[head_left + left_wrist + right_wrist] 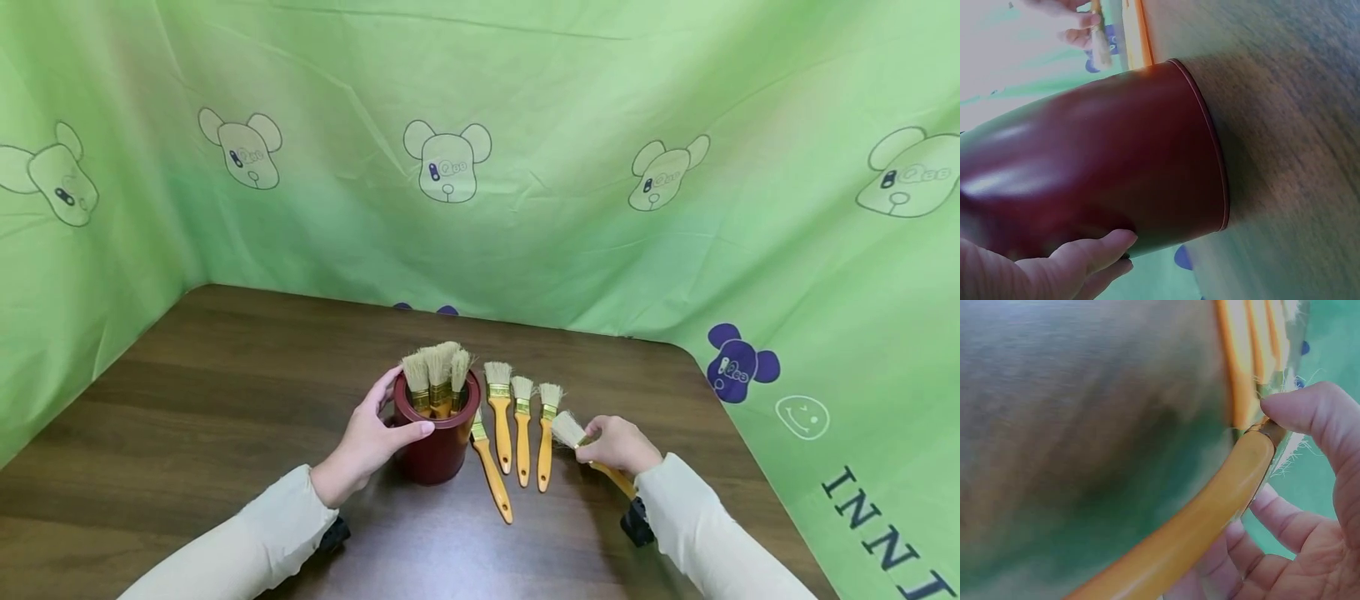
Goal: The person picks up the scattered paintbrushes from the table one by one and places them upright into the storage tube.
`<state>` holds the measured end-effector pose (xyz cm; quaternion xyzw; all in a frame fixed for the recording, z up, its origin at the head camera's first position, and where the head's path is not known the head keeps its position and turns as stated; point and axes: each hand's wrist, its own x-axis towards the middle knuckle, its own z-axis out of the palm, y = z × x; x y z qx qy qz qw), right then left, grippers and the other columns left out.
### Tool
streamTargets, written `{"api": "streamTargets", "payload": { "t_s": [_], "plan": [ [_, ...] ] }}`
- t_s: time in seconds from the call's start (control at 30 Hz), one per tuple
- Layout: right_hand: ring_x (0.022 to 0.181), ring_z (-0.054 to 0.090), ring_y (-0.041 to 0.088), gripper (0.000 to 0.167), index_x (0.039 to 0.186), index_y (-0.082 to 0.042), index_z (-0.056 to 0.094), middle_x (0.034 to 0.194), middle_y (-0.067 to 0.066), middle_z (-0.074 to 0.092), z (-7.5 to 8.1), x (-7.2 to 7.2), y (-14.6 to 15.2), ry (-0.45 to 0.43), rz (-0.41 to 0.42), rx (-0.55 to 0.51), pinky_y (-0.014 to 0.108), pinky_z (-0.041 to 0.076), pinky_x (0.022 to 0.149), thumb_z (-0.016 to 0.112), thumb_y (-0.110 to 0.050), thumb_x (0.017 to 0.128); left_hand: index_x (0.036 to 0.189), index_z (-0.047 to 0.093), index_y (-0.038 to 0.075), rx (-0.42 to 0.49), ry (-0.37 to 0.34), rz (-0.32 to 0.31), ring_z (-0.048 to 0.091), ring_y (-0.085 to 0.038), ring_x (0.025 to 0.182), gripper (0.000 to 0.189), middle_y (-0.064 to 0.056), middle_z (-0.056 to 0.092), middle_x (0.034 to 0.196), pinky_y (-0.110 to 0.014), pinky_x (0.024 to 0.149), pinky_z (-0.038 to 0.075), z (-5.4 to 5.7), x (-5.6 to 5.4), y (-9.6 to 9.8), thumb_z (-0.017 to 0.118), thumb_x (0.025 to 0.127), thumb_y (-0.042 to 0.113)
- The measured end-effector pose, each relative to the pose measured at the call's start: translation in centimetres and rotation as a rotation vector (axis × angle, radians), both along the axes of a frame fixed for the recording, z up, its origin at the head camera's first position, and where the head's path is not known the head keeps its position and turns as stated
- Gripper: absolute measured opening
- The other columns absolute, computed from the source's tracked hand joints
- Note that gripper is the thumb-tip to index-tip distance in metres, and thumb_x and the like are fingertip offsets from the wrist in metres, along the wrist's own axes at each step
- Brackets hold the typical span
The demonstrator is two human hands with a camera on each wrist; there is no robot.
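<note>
A dark red round pot (431, 461) stands upright on the table, several bristle paintbrushes (438, 372) sticking out of it bristles up. My left hand (372, 435) holds it from the left, the thumb along the front of the rim and the other fingers round the side. In the left wrist view those fingers (1094, 255) lie against its smooth wall. My right hand (618, 444) pinches another paintbrush (1213, 500) at its metal band between thumb and fingers, the yellow handle slanting back under the wrist and the pale bristles pointing away to the left.
Right of the pot, three paintbrushes (522, 442) lie side by side, bristles away from me. One more paintbrush (491, 481) lies slanted against the pot's right side, its bristles partly hidden. A green printed cloth (525, 250) hangs behind and beside the brown wooden table (225, 400).
</note>
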<state>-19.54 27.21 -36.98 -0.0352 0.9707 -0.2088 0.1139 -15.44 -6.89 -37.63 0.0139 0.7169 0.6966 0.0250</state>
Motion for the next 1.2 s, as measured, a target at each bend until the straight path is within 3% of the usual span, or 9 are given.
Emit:
{"api": "streamTargets", "payload": {
  "t_s": [0.27,0.5,0.67,0.8,1.0,1.2],
  "plan": [
    [0.056,0.044,0.015,0.037,0.102,0.005,0.059,0.067,0.003,0.051,2.0,-0.8,-0.9,0.024,0.014,-0.04,0.031,0.039,0.055,0.071,-0.016,0.074,0.148,0.032,0.009,0.007,0.018,0.007,0.036,-0.034,0.132,0.086,-0.019,0.045,0.138,-0.054,0.104,0.032,-0.2,0.0,0.1,0.078,0.076,0.004],
    [0.061,0.054,0.016,0.041,0.112,0.006,0.056,0.085,0.013,0.065,3.2,-1.5,-1.6,0.022,-0.1,-0.317,0.033,0.049,0.052,0.07,-0.012,0.077,0.148,0.031,0.009,0.001,0.021,0.005,0.036,-0.034,0.133,0.086,-0.019,0.045,0.138,-0.055,0.104,0.032,-0.2,-0.1,0.0,0.079,0.076,0.005],
    [0.076,0.057,0.019,0.044,0.122,0.006,0.05,0.094,0.012,0.06,4.1,-1.7,-2.2,-0.033,-0.132,-0.524,0.042,0.056,0.065,0.066,-0.008,0.083,0.148,0.031,0.008,0.007,0.018,0.001,0.036,-0.034,0.133,0.086,-0.019,0.045,0.138,-0.054,0.104,0.033,-0.1,-0.1,0.0,0.078,0.076,0.004],
    [0.081,0.06,0.015,0.049,0.127,0.009,0.043,0.1,0.013,0.058,4.8,-1.7,-2.7,-0.046,-0.034,-0.67,0.044,0.055,0.072,0.064,-0.003,0.084,0.149,0.031,0.008,0.013,0.019,-0.001,0.035,-0.034,0.133,0.086,-0.02,0.044,0.139,-0.054,0.103,0.034,-0.1,-0.1,0.0,0.078,0.076,0.004],
    [0.086,0.061,0.011,0.052,0.123,0.019,0.037,0.101,0.004,0.061,5.3,-1.5,-3.1,-0.018,0.226,-0.885,0.037,0.055,0.076,0.061,0.007,0.079,0.149,0.03,0.008,0.012,0.019,-0.003,0.035,-0.034,0.133,0.087,-0.019,0.044,0.139,-0.054,0.103,0.034,-0.1,-0.1,0.0,0.078,0.077,0.005],
    [0.091,0.06,0.011,0.058,0.13,0.015,0.038,0.102,-0.001,0.061,6.3,-1.4,-4.3,0.012,0.289,-1.074,0.03,0.054,0.075,0.058,0.008,0.076,0.149,0.03,0.009,0.017,0.016,-0.007,0.035,-0.034,0.133,0.086,-0.019,0.045,0.138,-0.055,0.102,0.035,-0.4,-0.1,-0.1,0.078,0.077,0.005]
  ]
}}
